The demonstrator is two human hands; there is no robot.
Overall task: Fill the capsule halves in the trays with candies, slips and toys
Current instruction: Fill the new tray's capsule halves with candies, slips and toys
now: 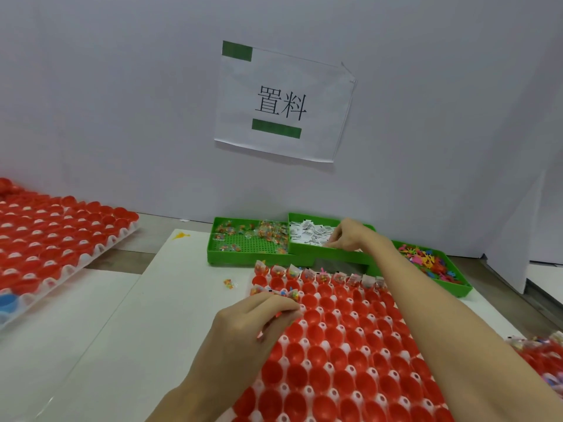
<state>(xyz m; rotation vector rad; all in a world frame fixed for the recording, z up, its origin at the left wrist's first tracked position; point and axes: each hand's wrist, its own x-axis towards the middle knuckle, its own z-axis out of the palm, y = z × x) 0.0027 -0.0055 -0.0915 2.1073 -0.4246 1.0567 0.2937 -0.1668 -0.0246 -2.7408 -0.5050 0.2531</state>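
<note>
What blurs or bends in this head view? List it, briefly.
Head view: even, soft light; the paper sign reads sharp; wide-angle bending stretches the right forearm and the near red capsule tray; the filled tray at the right edge is smeared; the slips are too small to read.

A packing workstation: white partition walls, a taped paper sign (pixel 285 102) at twelve o'clock, green parts bins (pixel 249 246) on the counter (pixel 122 315).

Left hand (pixel 259 315) hovers with fingers curled, pinching candy packets (pixel 288 295); right hand (pixel 347 234) reaches far beyond it on an outstretched arm, fingers bent downward.
</note>
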